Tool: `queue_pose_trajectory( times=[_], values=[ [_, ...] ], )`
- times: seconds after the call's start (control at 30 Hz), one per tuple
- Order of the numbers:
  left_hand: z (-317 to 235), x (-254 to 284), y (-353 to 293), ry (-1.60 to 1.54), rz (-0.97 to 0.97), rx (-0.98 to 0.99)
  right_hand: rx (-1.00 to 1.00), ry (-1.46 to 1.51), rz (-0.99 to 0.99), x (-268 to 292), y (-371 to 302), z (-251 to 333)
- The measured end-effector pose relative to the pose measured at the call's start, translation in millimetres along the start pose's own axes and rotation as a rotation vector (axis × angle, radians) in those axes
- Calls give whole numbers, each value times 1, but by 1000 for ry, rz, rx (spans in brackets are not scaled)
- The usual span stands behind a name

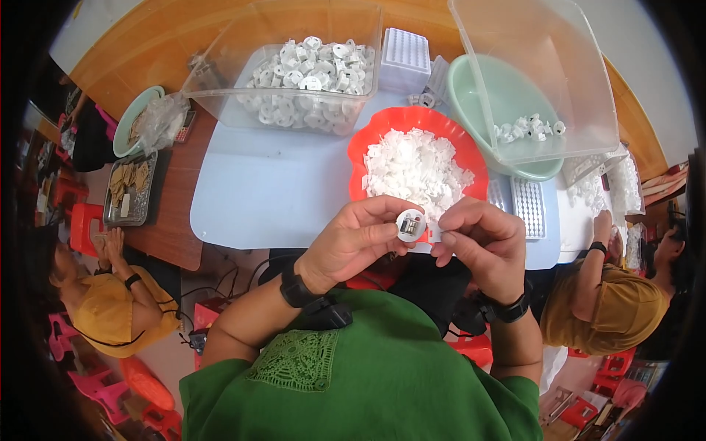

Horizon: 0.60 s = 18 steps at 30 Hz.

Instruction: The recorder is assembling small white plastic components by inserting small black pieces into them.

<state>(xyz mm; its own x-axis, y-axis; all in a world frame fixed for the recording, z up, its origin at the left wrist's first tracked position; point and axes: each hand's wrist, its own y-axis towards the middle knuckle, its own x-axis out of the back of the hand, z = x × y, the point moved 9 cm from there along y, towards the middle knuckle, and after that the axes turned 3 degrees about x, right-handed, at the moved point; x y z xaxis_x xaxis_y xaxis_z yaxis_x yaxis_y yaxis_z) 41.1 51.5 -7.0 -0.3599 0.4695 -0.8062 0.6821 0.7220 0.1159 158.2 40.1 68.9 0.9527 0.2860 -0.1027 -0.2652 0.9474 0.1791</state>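
A small round white plastic housing with metal parts showing inside is pinched between the thumb and fingers of my left hand. Close beside it, my right hand is closed in a pinch on a small white piece, largely covered by the fingertips. Both hands are over the near edge of the table, just in front of a red scalloped bowl. Many small white pieces fill that bowl.
A clear bin holds many white round parts. A second clear bin rests tilted over a green basin. White gridded trays stand on the blue board. People in yellow sit on both sides.
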Motion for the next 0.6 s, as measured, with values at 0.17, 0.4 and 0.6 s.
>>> queue_pose_trajectory(
  times=[0.17,0.4,0.6],
  values=[
    [-1,1,1,15,-4,-14,-56,-16,-106,-4,0,-6],
    [2,2,1,29,-48,7,156,-292,-88,-7,8,0],
    [5,1,1,1,-39,14,199,-339,-107,-9,7,-5]
  ],
)
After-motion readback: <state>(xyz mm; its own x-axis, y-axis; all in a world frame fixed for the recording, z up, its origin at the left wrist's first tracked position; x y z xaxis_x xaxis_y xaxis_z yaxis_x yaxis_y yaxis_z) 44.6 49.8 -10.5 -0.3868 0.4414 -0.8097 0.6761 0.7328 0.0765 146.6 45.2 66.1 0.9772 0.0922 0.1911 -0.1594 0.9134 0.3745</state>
